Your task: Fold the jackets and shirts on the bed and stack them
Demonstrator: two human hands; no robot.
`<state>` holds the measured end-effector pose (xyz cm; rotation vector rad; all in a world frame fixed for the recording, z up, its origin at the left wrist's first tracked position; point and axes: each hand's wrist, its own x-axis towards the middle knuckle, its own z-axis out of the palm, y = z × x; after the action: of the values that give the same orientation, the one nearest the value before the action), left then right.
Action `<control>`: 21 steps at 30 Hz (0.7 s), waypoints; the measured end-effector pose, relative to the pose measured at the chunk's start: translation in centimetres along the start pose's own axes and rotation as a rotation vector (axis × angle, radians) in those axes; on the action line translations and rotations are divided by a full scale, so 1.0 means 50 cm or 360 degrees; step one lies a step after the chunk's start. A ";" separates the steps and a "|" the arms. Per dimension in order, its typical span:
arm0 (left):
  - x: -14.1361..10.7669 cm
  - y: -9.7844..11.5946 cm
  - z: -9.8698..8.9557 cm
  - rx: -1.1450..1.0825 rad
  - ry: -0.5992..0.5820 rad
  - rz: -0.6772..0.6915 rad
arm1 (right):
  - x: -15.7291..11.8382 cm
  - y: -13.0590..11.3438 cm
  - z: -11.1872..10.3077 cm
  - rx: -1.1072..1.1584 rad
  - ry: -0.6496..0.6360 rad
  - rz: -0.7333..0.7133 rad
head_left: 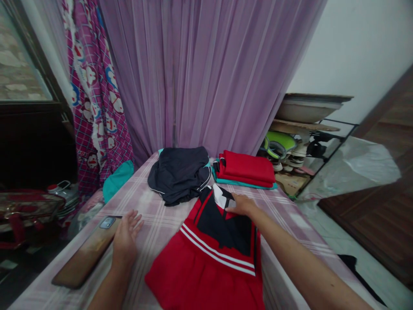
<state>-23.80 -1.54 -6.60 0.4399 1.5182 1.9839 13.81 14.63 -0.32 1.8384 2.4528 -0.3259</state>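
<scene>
A red dress [206, 275] with a black upper part, white stripes and a white collar [220, 197] lies spread on the bed in front of me. My right hand [242, 204] rests at the collar, thumb and fingers apart on the cloth. My left hand [127, 234] is held over the sheet with its fingers spread and nothing in them. Right beside it lies a phone [88, 254], face down. Beyond the dress sits a dark navy folded garment [182, 172] with white piping.
A pile of folded red clothes [248, 168] on a teal one stands at the far right of the checked bedsheet [151, 249]. Purple curtains [200, 77] hang behind. To the right is a rack [318, 148] with shoes and a basin; a teal cloth [118, 181] lies at the left edge.
</scene>
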 end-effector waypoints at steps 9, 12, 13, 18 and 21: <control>-0.002 -0.008 -0.002 -0.0018 -0.0029 0.0020 | 0.006 -0.088 -0.189 0.0094 -0.0164 -0.0242; -0.001 -0.008 -0.003 -0.0010 -0.0027 0.0023 | 0.013 -0.117 -0.318 0.0356 0.0848 0.0031; 0.000 -0.008 -0.004 -0.0009 -0.0030 0.0023 | 0.014 -0.128 -0.353 0.0447 0.1269 0.0080; -0.001 -0.003 -0.004 -0.0040 -0.0031 -0.0003 | -0.036 -0.171 -0.412 0.0417 0.1170 -0.0112; -0.004 0.002 0.001 -0.0085 0.0009 -0.0041 | -0.114 -0.170 -0.397 0.0335 -0.0155 -0.0441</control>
<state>-23.66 -1.66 -6.47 0.3911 1.4636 2.0026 8.93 11.03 21.16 1.5009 2.6926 -0.6961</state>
